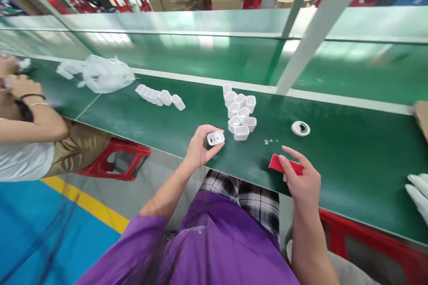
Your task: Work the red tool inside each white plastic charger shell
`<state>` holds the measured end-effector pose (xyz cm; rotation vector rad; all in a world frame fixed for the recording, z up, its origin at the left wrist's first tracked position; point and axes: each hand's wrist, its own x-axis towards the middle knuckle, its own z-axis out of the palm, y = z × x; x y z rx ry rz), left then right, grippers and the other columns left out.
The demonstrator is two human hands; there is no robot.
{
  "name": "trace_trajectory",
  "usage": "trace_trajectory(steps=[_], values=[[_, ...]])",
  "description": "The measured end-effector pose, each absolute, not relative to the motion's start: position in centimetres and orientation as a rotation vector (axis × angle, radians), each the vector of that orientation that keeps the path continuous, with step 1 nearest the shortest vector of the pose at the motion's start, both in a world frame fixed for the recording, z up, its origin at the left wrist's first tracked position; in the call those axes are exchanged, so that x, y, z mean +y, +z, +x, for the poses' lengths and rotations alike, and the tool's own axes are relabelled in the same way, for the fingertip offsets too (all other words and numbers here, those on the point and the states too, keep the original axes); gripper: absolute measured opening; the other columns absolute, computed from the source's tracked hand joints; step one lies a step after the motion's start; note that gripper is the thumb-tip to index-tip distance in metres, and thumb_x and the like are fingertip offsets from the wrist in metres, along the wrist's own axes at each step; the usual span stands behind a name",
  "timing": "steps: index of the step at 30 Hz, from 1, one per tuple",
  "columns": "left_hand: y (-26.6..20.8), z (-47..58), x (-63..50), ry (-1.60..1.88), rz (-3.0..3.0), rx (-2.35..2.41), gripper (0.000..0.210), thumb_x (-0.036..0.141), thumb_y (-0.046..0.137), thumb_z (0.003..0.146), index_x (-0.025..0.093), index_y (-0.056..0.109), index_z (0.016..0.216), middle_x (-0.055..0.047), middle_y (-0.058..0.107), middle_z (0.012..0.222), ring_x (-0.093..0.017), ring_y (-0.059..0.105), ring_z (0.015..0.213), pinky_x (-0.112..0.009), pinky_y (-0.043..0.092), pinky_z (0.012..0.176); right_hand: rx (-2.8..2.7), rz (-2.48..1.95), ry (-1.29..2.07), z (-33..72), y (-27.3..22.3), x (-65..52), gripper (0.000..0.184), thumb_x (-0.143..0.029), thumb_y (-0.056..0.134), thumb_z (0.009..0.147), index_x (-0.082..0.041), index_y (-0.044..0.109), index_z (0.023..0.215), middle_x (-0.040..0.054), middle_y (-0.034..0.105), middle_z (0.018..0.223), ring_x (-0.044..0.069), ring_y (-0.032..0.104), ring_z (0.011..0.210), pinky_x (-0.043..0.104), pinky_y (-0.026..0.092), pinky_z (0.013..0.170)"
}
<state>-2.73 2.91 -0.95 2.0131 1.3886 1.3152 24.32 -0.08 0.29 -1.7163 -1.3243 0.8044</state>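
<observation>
My left hand (200,148) grips a white charger housing (216,137) between thumb and fingers, its end with dark port slots facing me. In my right hand (299,173) a flat red strip (276,163) is pinched between thumb and fingers, just above the green table. Directly beyond my left hand stands a cluster of open white plastic housings (241,132). Small white bits (266,141) lie on the table beyond the red strip. A round white object with a dark centre (300,128), perhaps a tape roll, lies farther right.
A row of white housings (155,96) and a clear plastic bag (107,75) lie to the left on the green table (354,160). Another person's arm (43,120) rests at the far left; a white-gloved hand (418,191) shows at the right edge. A metal post (314,40) rises behind.
</observation>
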Motion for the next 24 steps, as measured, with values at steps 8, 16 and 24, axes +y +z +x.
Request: trace_trajectory(steps=[8, 16, 24], values=[[-0.5, -12.6, 11.7, 0.964, 2.167, 2.192, 0.031, 0.032, 0.075, 0.066, 0.017, 0.056, 0.085, -0.016, 0.054, 0.134, -0.040, 0.033, 0.136, -0.057, 0.021, 0.110, -1.475, -1.713, 0.804, 24.3, -1.2, 0.1, 0.053, -0.057, 0.059, 0.082, -0.015, 0.072, 0.110, -0.0023, 0.050, 0.044, 0.013, 0.043, 0.039, 0.030, 0.044, 0.053], [0.4, -16.4, 13.3, 0.686, 2.003, 2.471, 0.030, 0.033, 0.064, 0.076, 0.017, 0.055, 0.100, -0.015, 0.056, 0.127, -0.037, 0.033, 0.138, -0.059, 0.017, 0.115, -1.526, -1.659, 0.810, 24.4, -1.3, 0.0, 0.044, -0.050, 0.056, 0.086, -0.016, 0.073, 0.109, -0.0037, 0.047, 0.044, 0.010, 0.041, 0.041, 0.025, 0.042, 0.053], [1.7, -9.9, 17.6, 0.624, 2.199, 1.866, 0.057, 0.035, 0.061, 0.081, 0.011, 0.049, 0.131, -0.015, 0.050, 0.139, -0.028, 0.044, 0.133, -0.042, 0.031, 0.115, -1.532, -1.606, 0.796, 24.4, -1.8, 0.3, 0.044, -0.051, 0.055, 0.086, -0.015, 0.073, 0.105, -0.0032, 0.049, 0.043, 0.010, 0.039, 0.040, 0.024, 0.037, 0.047]])
